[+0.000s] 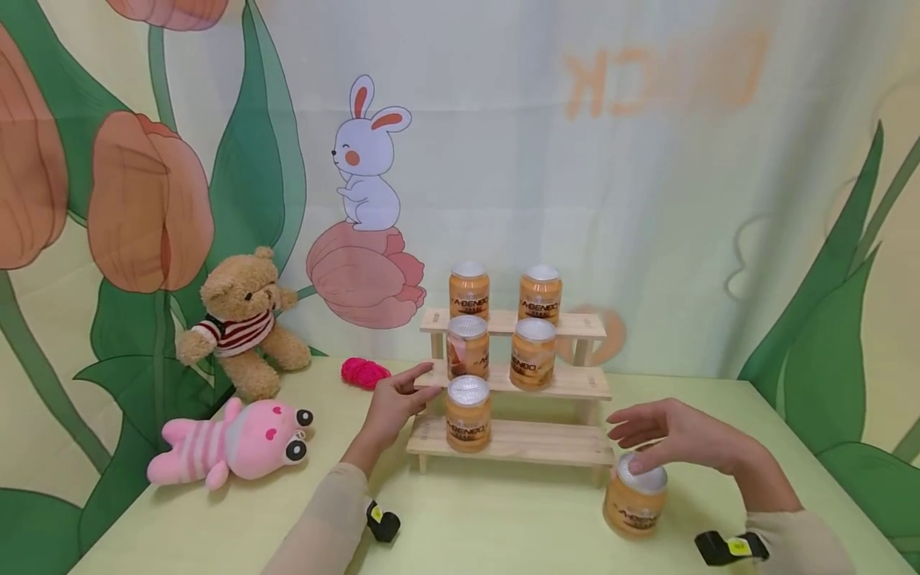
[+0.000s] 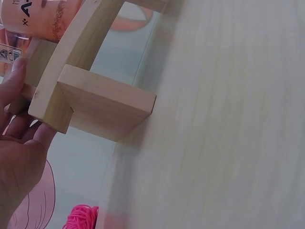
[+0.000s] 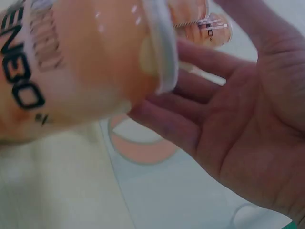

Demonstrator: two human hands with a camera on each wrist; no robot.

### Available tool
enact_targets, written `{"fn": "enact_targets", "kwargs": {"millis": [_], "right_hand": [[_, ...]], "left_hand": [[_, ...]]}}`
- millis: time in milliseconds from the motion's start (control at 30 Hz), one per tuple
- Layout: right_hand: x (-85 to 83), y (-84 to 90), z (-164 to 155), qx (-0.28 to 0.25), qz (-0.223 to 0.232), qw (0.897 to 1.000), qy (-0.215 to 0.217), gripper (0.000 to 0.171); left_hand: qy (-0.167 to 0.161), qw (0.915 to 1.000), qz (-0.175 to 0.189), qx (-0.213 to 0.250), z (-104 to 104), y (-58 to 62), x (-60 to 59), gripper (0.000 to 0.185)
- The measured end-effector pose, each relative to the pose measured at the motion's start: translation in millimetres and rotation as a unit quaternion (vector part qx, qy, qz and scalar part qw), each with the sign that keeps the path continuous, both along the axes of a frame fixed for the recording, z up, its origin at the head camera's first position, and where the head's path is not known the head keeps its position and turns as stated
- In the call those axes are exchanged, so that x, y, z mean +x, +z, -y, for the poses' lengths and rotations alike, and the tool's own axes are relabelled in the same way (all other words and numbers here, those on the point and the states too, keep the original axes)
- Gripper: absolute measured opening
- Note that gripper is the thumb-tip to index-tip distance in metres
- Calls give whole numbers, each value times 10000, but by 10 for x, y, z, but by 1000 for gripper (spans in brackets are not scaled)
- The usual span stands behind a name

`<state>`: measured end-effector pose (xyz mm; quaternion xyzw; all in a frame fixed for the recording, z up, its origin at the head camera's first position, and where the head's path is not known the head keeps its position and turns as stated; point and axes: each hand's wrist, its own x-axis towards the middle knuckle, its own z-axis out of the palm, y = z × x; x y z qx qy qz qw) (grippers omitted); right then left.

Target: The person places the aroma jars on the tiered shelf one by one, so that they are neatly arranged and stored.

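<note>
Beside the left end of a three-step wooden display stand, my left hand holds its side, fingers and thumb bent about the end of the wood. My right hand is over a lidded orange can standing on the table off the stand's right end. Its thumb overlaps the pale lid, and the fingers extend loosely past the can. In the right wrist view the can fills the upper left, with the fingers behind its rim, uncurled.
Similar cans stand on the steps: two on top, two in the middle, and one can on the lowest. A pink plush toy, a teddy bear and a bundle of pink cord are at left. A printed curtain hangs behind.
</note>
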<state>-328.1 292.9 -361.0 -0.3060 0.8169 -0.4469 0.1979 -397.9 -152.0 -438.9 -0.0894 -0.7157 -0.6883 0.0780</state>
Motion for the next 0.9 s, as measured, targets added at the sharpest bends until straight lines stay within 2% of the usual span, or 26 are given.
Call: {"fn": "enact_targets", "kwargs": {"millis": [133,400,467,700,900], "right_hand": [[-60,-140,-100,-223,254,9978,572,68],[-149,-293,-219,-715,257,9882,1333,69],[-157,-311,-248,-814,300,9864,1396,69],[-184,-383,-325,-806,804,9866,1171,70],[-221,-451,-346,-667,991,9845,1286,69]], "left_hand": [[8,10000,11,6,-9,-20,7,55],[1,10000,3,1,-13,-15,9,54],[12,10000,21,-11,-11,-10,12,55],[12,10000,-48,6,-14,4,22,55],[-1,10000,-43,15,-21,11,25,55]]}}
